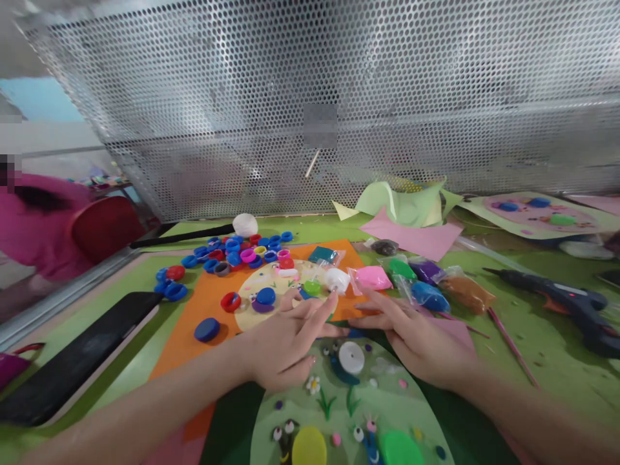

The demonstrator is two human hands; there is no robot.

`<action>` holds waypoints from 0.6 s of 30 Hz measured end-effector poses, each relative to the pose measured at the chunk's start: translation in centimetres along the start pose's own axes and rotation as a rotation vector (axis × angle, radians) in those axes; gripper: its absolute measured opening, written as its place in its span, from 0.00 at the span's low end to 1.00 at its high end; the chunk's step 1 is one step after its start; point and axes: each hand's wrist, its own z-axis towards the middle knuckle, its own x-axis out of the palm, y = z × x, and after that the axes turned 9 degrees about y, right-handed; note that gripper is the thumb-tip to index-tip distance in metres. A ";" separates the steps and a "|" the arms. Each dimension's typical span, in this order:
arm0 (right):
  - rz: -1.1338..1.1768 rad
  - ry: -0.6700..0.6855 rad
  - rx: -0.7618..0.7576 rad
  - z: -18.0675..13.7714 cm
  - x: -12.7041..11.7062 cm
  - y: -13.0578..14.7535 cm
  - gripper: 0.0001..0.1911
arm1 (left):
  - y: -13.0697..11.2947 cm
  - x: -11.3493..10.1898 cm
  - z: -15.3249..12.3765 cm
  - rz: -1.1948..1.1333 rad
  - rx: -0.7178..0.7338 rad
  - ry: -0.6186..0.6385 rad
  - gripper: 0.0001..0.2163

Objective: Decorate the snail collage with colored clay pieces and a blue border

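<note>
My left hand [290, 339] hovers over the top of a round pale green paper [382, 381], fingers stretched and apart. Facing it from the right is my right hand [419, 332], its fingers also extended and spread, holding nothing visible. Small dark green and blue bits show between the fingertips, too small to name. On the green paper are clay snails with bottle-cap shells: a white cap [351, 358], a yellow cap [310, 447] and a green cap [402, 447]. A clay daisy [313, 385] lies near my left thumb. Beyond my left hand is a yellow paper circle [247, 281] with more cap snails.
Several loose bottle caps [232, 248] sit at back left, by a black phone [82, 355]. Bagged clay [372, 278] lies beyond my right hand. A glue gun [562, 297] rests at right. Behind stands a perforated metal panel [232, 97]. A person in pink [43, 219] is at far left.
</note>
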 end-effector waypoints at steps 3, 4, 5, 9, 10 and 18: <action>-0.028 0.044 -0.030 0.0 0.0 0.0 0.40 | 0.1 0.1 0.1 0.022 -0.005 0.011 0.41; -0.032 0.053 -0.028 0.0 0.0 0.1 0.40 | 0.1 0.1 0.1 0.028 -0.010 0.004 0.41; -0.035 0.052 -0.025 0.0 0.0 0.1 0.40 | 0.1 0.2 0.1 0.034 -0.013 -0.009 0.41; -0.045 0.000 -0.029 -0.2 0.0 0.2 0.39 | 0.3 0.1 -0.1 0.028 -0.018 -0.056 0.40; -0.048 -0.018 -0.032 -0.2 0.0 0.2 0.38 | 0.3 0.1 -0.1 0.013 -0.017 -0.070 0.40; -0.088 -0.198 -0.134 -0.4 0.3 -0.2 0.39 | 0.2 -0.1 0.0 -0.098 -0.084 -0.084 0.39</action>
